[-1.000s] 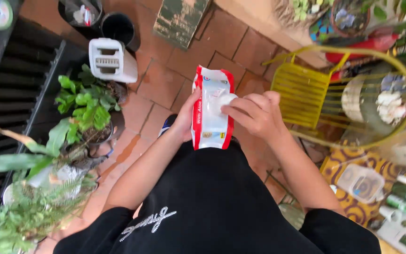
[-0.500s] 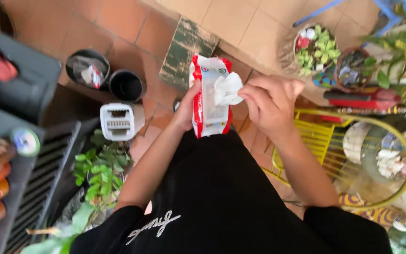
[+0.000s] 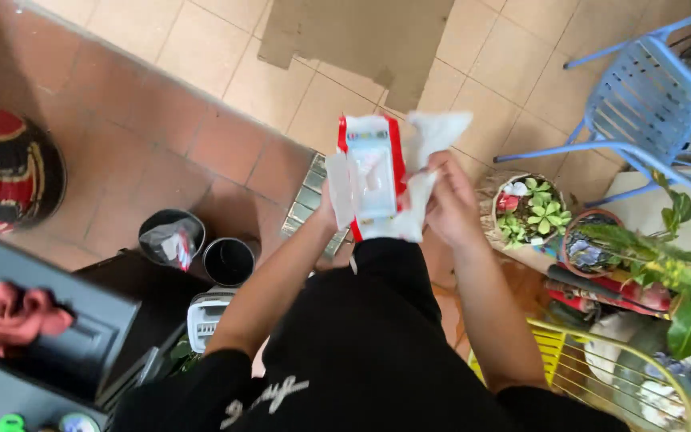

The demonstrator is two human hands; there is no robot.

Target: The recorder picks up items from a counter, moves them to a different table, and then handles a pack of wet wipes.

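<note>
Tiled floor with pots and chairs lies below. Left hand wraps around the red and white packet, holding it up in the middle, so right hand can pinch out a white wipe.

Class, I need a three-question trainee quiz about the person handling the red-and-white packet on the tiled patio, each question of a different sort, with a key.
1. True or false: the left hand holds the red-and-white packet.
2. The right hand grips: A) a white sheet B) the blue chair C) a pot.
3. Fill in: above the packet, flat on the tiles, lies a piece of ____.

Key: 1 true; 2 A; 3 cardboard.
</note>
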